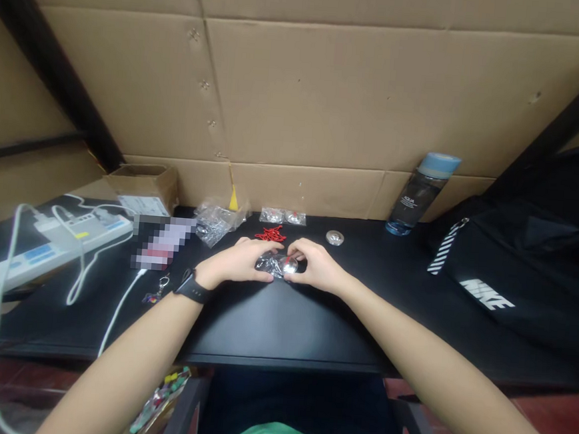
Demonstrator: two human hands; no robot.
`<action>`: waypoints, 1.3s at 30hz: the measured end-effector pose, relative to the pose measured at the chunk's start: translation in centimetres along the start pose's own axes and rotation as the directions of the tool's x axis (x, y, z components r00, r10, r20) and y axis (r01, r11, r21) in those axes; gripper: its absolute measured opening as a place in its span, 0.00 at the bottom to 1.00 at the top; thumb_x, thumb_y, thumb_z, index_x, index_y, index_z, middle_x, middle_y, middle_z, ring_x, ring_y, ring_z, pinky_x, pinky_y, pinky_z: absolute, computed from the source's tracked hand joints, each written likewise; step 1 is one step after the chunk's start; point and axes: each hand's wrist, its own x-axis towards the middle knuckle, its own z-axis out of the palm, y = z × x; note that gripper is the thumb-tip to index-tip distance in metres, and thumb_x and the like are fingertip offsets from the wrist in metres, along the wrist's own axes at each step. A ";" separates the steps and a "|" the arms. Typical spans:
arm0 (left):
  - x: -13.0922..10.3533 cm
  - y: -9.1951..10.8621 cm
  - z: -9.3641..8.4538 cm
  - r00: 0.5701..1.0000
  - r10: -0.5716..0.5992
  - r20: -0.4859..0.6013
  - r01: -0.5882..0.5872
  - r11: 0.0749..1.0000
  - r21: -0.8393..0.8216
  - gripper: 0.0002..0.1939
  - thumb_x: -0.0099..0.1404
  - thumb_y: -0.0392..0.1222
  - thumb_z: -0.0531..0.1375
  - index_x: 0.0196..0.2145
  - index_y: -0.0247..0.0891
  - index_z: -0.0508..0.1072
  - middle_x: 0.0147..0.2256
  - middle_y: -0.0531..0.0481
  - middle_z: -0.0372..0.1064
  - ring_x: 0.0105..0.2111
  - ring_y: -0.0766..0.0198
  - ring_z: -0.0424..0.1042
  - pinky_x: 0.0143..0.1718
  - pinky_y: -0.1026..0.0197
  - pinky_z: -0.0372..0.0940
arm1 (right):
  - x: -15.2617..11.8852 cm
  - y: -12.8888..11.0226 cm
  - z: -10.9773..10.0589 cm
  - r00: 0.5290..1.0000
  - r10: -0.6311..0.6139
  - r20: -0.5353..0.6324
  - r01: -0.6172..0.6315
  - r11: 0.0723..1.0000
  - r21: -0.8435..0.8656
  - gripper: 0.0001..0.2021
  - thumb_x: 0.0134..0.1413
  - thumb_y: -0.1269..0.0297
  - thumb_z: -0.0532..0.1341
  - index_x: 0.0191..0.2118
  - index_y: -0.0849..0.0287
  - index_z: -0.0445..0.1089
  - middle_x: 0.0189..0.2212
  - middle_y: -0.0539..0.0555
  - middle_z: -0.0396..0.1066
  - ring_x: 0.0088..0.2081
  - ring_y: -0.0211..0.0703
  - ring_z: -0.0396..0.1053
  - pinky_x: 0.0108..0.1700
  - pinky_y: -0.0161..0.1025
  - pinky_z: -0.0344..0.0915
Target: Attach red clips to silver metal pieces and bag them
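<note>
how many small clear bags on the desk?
4: one in both hands, a crumpled bigger one behind the left hand, two small ones by the cardboard wall. More may be hidden.

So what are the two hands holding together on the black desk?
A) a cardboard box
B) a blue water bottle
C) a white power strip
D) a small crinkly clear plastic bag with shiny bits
D: the left hand and the right hand both pinch the small clear plastic bag between them, while the water bottle stands apart at the back of the desk.
</note>
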 end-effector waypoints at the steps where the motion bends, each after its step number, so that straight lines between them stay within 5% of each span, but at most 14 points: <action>1: 0.0 -0.1 0.0 1.000 0.002 -0.002 -0.002 1.000 0.000 0.38 0.61 0.54 0.68 0.65 0.47 0.63 0.60 0.46 0.69 0.59 0.48 0.70 0.61 0.51 0.59 | 0.0 0.0 0.0 1.000 -0.002 0.000 0.002 1.000 0.022 0.19 0.43 0.67 0.75 0.40 0.57 0.70 0.40 0.52 0.71 0.38 0.41 0.73 0.45 0.40 0.73; 10: -0.1 -0.2 0.1 1.000 -0.005 0.004 0.005 1.000 0.009 0.38 0.61 0.54 0.68 0.66 0.47 0.62 0.62 0.46 0.68 0.61 0.48 0.68 0.62 0.50 0.58 | 0.2 0.3 -1.1 0.994 -0.034 0.101 0.037 0.999 -0.034 0.12 0.45 0.69 0.74 0.33 0.58 0.71 0.34 0.51 0.72 0.37 0.42 0.72 0.45 0.40 0.72; 15: 0.0 -0.1 0.0 1.000 -0.012 0.013 0.012 1.000 0.008 0.37 0.61 0.53 0.68 0.65 0.47 0.63 0.61 0.46 0.68 0.60 0.48 0.69 0.62 0.50 0.58 | 0.0 1.0 -1.7 0.987 -0.038 0.159 0.009 0.983 0.182 0.10 0.49 0.77 0.64 0.38 0.59 0.71 0.39 0.51 0.74 0.41 0.41 0.77 0.52 0.42 0.73; 21: 0.0 0.2 -0.1 1.000 -0.021 0.010 0.021 1.000 0.021 0.36 0.60 0.52 0.68 0.64 0.46 0.64 0.61 0.46 0.69 0.60 0.47 0.69 0.61 0.50 0.59 | 0.1 2.1 -1.5 0.985 -0.013 0.174 -0.038 0.958 0.285 0.08 0.55 0.69 0.66 0.42 0.61 0.72 0.42 0.54 0.75 0.45 0.44 0.78 0.54 0.44 0.75; 33: 0.1 -0.4 0.2 1.000 0.030 -0.005 -0.030 0.999 -0.037 0.36 0.60 0.49 0.69 0.64 0.44 0.65 0.61 0.45 0.69 0.59 0.49 0.70 0.61 0.51 0.62 | 0.3 2.0 -1.0 0.986 0.053 0.159 -0.090 0.967 0.238 0.14 0.54 0.57 0.70 0.42 0.60 0.76 0.39 0.55 0.80 0.44 0.49 0.80 0.50 0.44 0.75; 39: 0.0 -0.6 0.2 1.000 0.025 -0.013 -0.025 0.999 -0.039 0.36 0.60 0.49 0.69 0.63 0.44 0.66 0.61 0.45 0.69 0.60 0.49 0.70 0.62 0.51 0.62 | 0.8 2.5 -0.5 0.998 0.022 0.053 -0.025 0.998 0.054 0.10 0.51 0.58 0.73 0.32 0.59 0.79 0.38 0.55 0.80 0.38 0.46 0.79 0.45 0.40 0.74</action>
